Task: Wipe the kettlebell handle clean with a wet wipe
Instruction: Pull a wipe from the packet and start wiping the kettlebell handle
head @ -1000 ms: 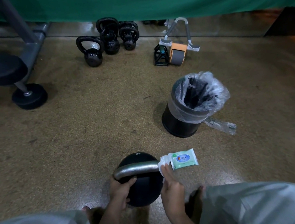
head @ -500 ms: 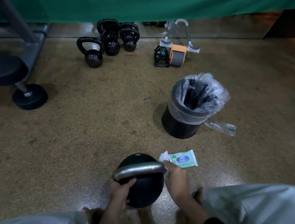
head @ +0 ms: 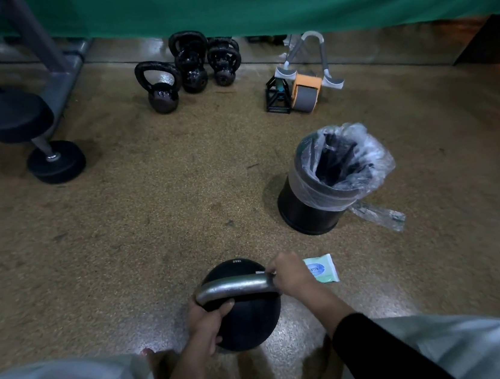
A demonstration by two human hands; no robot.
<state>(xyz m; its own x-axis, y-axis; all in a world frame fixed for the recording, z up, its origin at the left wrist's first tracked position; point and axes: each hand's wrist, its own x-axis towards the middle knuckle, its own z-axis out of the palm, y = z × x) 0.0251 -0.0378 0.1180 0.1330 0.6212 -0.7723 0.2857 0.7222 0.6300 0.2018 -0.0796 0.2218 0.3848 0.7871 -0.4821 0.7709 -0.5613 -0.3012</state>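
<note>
While left grip (head: 206, 320) holds kettlebell (head: 249, 324) | right grip (head: 290, 274) wraps handle (head: 232, 287) | pack (head: 324, 270) label blurred

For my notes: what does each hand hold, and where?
The left hand holds the kettlebell handle at its left end; the right hand wraps the right end, a white wet wipe barely showing under its fingers.

R hand (head: 287, 274) moved from pack (head: 323, 270) onto handle (head: 235, 287).
</note>
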